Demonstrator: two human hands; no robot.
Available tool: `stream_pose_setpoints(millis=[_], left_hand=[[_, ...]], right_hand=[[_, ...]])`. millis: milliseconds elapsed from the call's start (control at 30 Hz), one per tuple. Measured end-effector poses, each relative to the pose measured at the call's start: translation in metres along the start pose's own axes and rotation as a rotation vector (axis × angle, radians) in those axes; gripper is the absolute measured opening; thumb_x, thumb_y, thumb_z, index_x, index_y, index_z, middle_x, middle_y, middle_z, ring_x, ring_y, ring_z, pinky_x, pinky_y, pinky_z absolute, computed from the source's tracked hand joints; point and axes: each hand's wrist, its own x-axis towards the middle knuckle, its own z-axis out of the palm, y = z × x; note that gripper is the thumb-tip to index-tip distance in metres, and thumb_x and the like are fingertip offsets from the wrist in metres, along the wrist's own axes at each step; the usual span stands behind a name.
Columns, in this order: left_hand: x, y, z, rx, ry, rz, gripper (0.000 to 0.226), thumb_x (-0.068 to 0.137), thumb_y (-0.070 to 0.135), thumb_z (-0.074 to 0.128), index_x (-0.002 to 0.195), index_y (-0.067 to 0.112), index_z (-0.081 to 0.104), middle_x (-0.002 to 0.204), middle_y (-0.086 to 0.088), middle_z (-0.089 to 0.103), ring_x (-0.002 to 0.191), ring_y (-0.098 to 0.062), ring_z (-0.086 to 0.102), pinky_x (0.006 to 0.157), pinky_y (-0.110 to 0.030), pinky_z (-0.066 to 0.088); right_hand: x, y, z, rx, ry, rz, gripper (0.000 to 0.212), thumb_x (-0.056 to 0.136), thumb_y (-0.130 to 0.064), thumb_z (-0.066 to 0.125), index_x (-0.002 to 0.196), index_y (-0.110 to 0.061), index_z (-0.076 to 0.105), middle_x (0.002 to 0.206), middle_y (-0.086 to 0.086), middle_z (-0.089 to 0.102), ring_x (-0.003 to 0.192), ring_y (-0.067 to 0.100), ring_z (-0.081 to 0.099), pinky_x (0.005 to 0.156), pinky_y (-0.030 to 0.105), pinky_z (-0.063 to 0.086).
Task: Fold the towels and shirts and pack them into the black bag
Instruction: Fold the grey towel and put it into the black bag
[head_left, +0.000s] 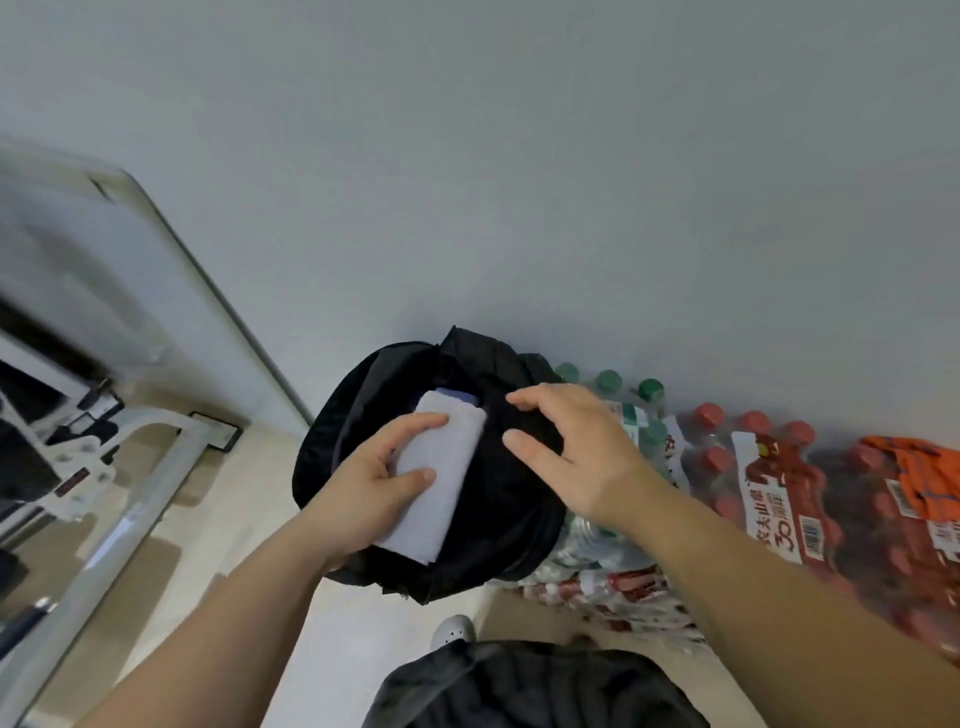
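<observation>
While the left hand (376, 480) grips the folded towel (441, 467), the right hand (576, 447) hovers open over the black bag (498, 519).

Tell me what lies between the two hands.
In the head view, only the black bag's dark fabric lies between the left hand, gripping the folded white towel, and the right hand.

Your left hand (382, 475) grips the folded towel (441, 467) over the open mouth of the bag (498, 519), thumb across its top face, index finger along its far end. Your right hand (566, 447) is spread, palm down, over the bag's right side, fingers extended, closed on nothing. Both forearms are bare and reach forward toward the bag.
</observation>
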Motion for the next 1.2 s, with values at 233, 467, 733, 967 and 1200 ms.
stream_pose_setpoints(millis=[233,467,733,967,1200], left_hand=[[0.050,-0.072,-0.024,0.275,0.017,-0.261,0.059,0.084,0.024,0.062,0.135,0.049,0.047,0.124,-0.002,0.056,0.087,-0.016,0.064,0.066,-0.022,0.050],[0.132,-0.066,-0.027,0.233,-0.048,-0.284,0.074,0.088,0.002,0.054,0.147,0.042,0.036,0.083,-0.004,0.060,0.054,-0.014,0.055,0.052,-0.026,0.045],[0.153,-0.088,-0.057,0.502,-0.129,-0.282,0.078,0.091,-0.003,0.059,0.154,0.034,0.031,0.146,-0.003,0.043,0.122,-0.014,0.046,0.093,-0.018,0.040],[0.163,-0.103,-0.051,0.471,-0.053,-0.256,0.075,0.091,0.003,0.057,0.153,0.037,0.031,0.138,-0.001,0.050,0.116,-0.018,0.054,0.094,-0.022,0.041],[0.169,-0.112,-0.055,0.221,-0.038,-0.309,0.073,0.089,-0.004,0.055,0.145,0.041,0.043,0.136,0.000,0.055,0.109,-0.018,0.059,0.089,-0.024,0.051]], right_hand=[[0.012,0.005,0.024,-0.422,-0.165,-0.060,0.080,0.087,-0.063,0.057,0.155,-0.041,0.022,0.164,-0.013,0.017,0.153,0.014,-0.015,0.122,0.052,-0.010],[0.017,0.023,0.030,-0.467,-0.109,-0.099,0.089,0.076,-0.066,0.069,0.152,-0.035,0.034,0.160,-0.008,0.030,0.155,0.019,-0.005,0.123,0.057,0.002],[0.022,0.021,0.025,-0.478,-0.161,-0.094,0.101,0.069,-0.070,0.073,0.153,-0.036,0.029,0.162,-0.008,0.025,0.154,0.017,-0.011,0.123,0.053,-0.004],[0.020,0.021,0.028,-0.462,-0.146,-0.093,0.101,0.064,-0.069,0.077,0.150,-0.032,0.040,0.160,-0.007,0.031,0.155,0.019,-0.004,0.124,0.048,0.001],[0.016,0.020,0.024,-0.479,-0.160,-0.086,0.097,0.066,-0.071,0.073,0.149,-0.030,0.042,0.161,-0.007,0.029,0.154,0.018,-0.007,0.122,0.041,-0.002]])
